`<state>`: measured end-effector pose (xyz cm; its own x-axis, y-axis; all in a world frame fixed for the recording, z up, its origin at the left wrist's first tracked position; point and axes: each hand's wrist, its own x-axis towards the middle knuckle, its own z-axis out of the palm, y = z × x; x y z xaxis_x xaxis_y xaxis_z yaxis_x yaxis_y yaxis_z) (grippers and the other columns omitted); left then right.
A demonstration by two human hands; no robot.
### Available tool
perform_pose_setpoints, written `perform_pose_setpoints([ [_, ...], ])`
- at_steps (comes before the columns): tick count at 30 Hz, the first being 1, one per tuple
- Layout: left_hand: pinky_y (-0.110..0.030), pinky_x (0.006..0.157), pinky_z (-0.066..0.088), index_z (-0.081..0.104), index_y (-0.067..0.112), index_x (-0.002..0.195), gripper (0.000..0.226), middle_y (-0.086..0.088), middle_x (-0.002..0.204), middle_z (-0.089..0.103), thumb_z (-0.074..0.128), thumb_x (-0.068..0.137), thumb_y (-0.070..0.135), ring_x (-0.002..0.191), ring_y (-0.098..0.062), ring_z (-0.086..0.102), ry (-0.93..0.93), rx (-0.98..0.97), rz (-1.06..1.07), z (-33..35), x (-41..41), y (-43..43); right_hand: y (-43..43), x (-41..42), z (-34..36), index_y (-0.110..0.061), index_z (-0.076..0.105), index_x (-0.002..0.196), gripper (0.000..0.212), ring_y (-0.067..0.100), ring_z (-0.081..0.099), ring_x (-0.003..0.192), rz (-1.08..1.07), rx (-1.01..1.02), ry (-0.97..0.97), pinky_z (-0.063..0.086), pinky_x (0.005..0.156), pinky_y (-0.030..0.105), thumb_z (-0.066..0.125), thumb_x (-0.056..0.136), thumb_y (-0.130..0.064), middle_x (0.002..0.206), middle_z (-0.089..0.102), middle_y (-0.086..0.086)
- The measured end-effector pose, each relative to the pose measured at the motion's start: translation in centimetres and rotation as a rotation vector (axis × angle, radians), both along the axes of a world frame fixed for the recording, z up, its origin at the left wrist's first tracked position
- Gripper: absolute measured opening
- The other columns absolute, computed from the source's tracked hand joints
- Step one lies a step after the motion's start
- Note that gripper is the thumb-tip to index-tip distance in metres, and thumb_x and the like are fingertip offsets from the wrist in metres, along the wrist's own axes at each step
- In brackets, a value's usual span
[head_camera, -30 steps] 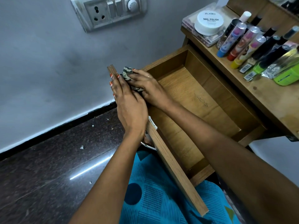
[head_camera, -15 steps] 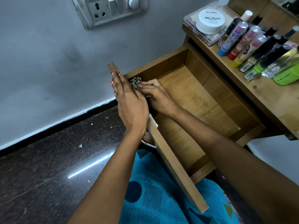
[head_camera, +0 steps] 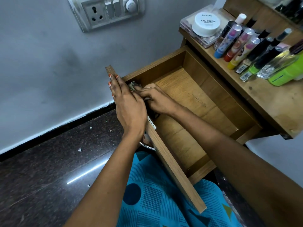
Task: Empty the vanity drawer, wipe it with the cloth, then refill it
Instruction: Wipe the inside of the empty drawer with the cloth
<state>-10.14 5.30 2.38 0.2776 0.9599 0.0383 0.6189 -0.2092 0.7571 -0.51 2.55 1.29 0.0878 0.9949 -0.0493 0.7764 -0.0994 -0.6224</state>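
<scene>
The wooden vanity drawer point(head_camera: 193, 99) stands pulled out with nothing lying on its floor. My left hand point(head_camera: 126, 102) lies flat with straight fingers on the top edge of the drawer front point(head_camera: 173, 167). My right hand point(head_camera: 155, 99) is inside the drawer at its front left corner, pressing a patterned cloth point(head_camera: 132, 85) against the inner face of the front panel. Only a small bit of the cloth shows past the fingers. Several cosmetic tubes point(head_camera: 232, 41) and bottles lie on the vanity top point(head_camera: 270, 102).
A white nail polish jar point(head_camera: 205, 24) sits on a clear box at the vanity's back. A green bottle point(head_camera: 288, 74) lies at the right. A switch plate point(head_camera: 106, 12) is on the grey wall. Dark floor lies to the left; my blue-clad lap is under the drawer.
My right hand has carried the cloth from the top edge of the drawer front down into the drawer's front left corner. My left hand has stayed on the front edge.
</scene>
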Motion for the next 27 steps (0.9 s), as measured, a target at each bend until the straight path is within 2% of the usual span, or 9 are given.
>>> perform_pose_setpoints([
  [4, -0.019, 0.108, 0.017, 0.01, 0.012, 0.147, 0.054, 0.0, 0.158, 0.001, 0.031, 0.097, 0.012, 0.145, -0.015, 0.0, 0.003, 0.007, 0.001, -0.1, 0.0, 0.0, -3.3, -0.4, 0.1, 0.0, 0.061, 0.115, 0.056, 0.032, 0.048, 0.107, -0.008, -0.034, -0.006, 0.028, 0.088, 0.024, 0.037, 0.07, 0.023, 0.12, 0.061, 0.016],
  [7, -0.02, 0.108, 0.02, 0.011, 0.011, 0.147, 0.054, -0.001, 0.158, 0.001, 0.032, 0.097, 0.012, 0.145, -0.016, 0.001, 0.008, 0.016, 0.001, -0.2, -0.1, -0.1, -6.3, -0.7, 0.1, 0.001, 0.059, 0.117, 0.052, 0.031, 0.044, 0.12, -0.023, -0.093, 0.015, 0.03, 0.099, 0.026, 0.038, 0.073, 0.022, 0.136, 0.048, 0.014],
  [11, -0.035, 0.114, 0.03, 0.011, 0.011, 0.147, 0.054, -0.002, 0.157, 0.001, 0.032, 0.096, 0.011, 0.145, -0.017, 0.001, 0.007, 0.01, -0.003, -0.1, -0.1, 0.0, -6.9, -0.9, 0.0, 0.003, 0.054, 0.122, 0.058, 0.024, 0.037, 0.134, -0.03, -0.1, 0.057, 0.024, 0.109, 0.022, 0.038, 0.071, 0.024, 0.142, 0.039, 0.016],
  [15, -0.038, 0.112, 0.034, 0.011, 0.012, 0.147, 0.054, -0.001, 0.158, 0.0, 0.032, 0.097, 0.012, 0.145, -0.016, 0.001, 0.008, 0.009, 0.0, 0.0, -0.1, 0.0, -5.2, -0.7, -0.4, -0.006, 0.056, 0.123, 0.06, 0.03, 0.042, 0.121, -0.029, -0.034, -0.057, 0.029, 0.1, 0.02, 0.038, 0.074, 0.022, 0.143, 0.041, 0.008],
  [19, -0.035, 0.115, 0.029, 0.01, 0.012, 0.147, 0.055, -0.001, 0.158, 0.0, 0.032, 0.097, 0.012, 0.145, -0.017, 0.001, 0.006, 0.007, -0.001, 0.0, -0.1, 0.0, -1.9, -0.5, -0.6, -0.013, 0.044, 0.135, 0.071, 0.03, 0.045, 0.109, -0.025, -0.008, -0.113, 0.039, 0.096, 0.031, 0.037, 0.074, 0.022, 0.143, 0.042, 0.004],
  [22, -0.037, 0.117, 0.025, 0.009, 0.011, 0.147, 0.055, -0.002, 0.158, 0.0, 0.031, 0.096, 0.01, 0.145, -0.018, 0.0, 0.004, 0.003, -0.007, 0.0, -0.1, 0.0, 0.6, -0.3, -0.7, -0.022, 0.045, 0.134, 0.055, 0.025, 0.044, 0.109, -0.023, -0.028, -0.173, 0.04, 0.097, 0.034, 0.04, 0.089, 0.008, 0.146, 0.038, -0.004],
  [24, -0.037, 0.117, 0.023, 0.009, 0.01, 0.147, 0.056, -0.003, 0.157, 0.0, 0.03, 0.096, 0.008, 0.146, -0.018, 0.0, 0.006, 0.004, -0.008, 0.0, -0.1, 0.0, 1.0, -0.3, -1.0, -0.022, 0.046, 0.133, 0.05, 0.025, 0.044, 0.109, -0.019, -0.03, -0.179, 0.039, 0.098, 0.034, 0.04, 0.092, 0.005, 0.147, 0.036, -0.004],
  [27, -0.035, 0.119, 0.019, 0.008, 0.01, 0.147, 0.055, -0.003, 0.157, 0.0, 0.031, 0.096, 0.01, 0.146, -0.018, 0.0, 0.013, 0.004, -0.008, 0.0, -0.1, 0.0, 0.0, -0.5, -1.1, -0.014, 0.04, 0.137, 0.06, 0.03, 0.046, 0.112, -0.02, -0.013, -0.147, 0.036, 0.1, 0.034, 0.04, 0.085, 0.013, 0.146, 0.038, 0.003],
])
